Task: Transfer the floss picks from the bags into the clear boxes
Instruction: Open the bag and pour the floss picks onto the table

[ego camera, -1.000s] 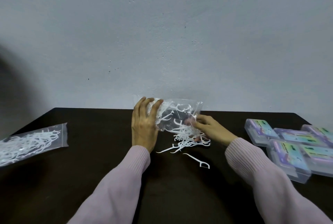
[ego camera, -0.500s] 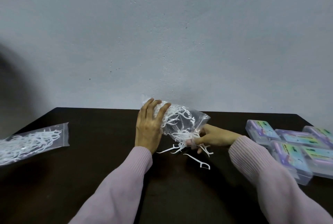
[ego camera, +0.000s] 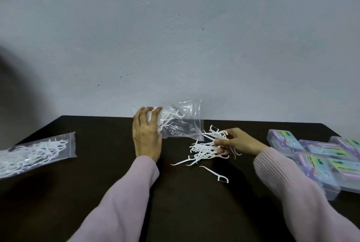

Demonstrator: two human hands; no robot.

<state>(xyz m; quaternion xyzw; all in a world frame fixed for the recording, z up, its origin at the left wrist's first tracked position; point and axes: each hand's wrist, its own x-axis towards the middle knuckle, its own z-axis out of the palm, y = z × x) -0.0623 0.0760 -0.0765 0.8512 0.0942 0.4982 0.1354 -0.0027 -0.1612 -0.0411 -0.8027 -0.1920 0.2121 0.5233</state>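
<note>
**Picks spilling at centre frame**

On the dark brown table [ego camera: 97, 193], my left hand [ego camera: 146, 136] grips the crumpled clear plastic bag [ego camera: 181, 125]. Right of it, my right hand [ego camera: 236, 141] curls its fingers around a bundle of white floss picks [ego camera: 204, 147]. Clear lidded boxes [ego camera: 319, 156] sit at right.

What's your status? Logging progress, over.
Left hand grips bag. Right hand pinches floss picks. Clear boxes shut. Nothing blocking.
</note>
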